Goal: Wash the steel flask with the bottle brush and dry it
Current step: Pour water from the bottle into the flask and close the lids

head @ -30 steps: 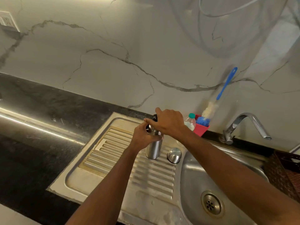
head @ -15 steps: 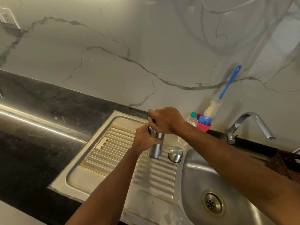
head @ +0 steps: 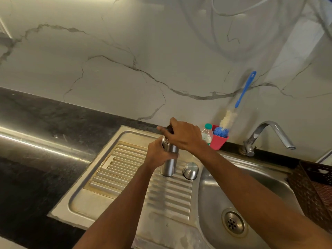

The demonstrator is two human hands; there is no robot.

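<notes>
The steel flask [head: 168, 167] stands upright on the ribbed drainboard [head: 125, 178] of the sink. My left hand [head: 159, 153] grips the flask's body from the left. My right hand [head: 181, 134] is curled over its top, holding the dark stopper [head: 169, 128], which is mostly hidden under my fingers. The flask's steel cap [head: 190, 170] lies on the drainboard just right of the flask. The bottle brush [head: 233, 108], blue-handled with white and blue bristles, leans against the wall in a red holder [head: 218, 141].
A small plastic bottle [head: 207, 133] with a green cap stands beside the red holder. The sink basin [head: 251, 186] with its drain [head: 233, 221] lies to the right, the tap [head: 265, 135] behind it. A brown basket [head: 316, 187] sits at the far right. Black countertop [head: 45, 141] extends left.
My right hand has shifted its hold on the top of the flask, with the thumb now pointing left. The flask and left hand stay in place.
</notes>
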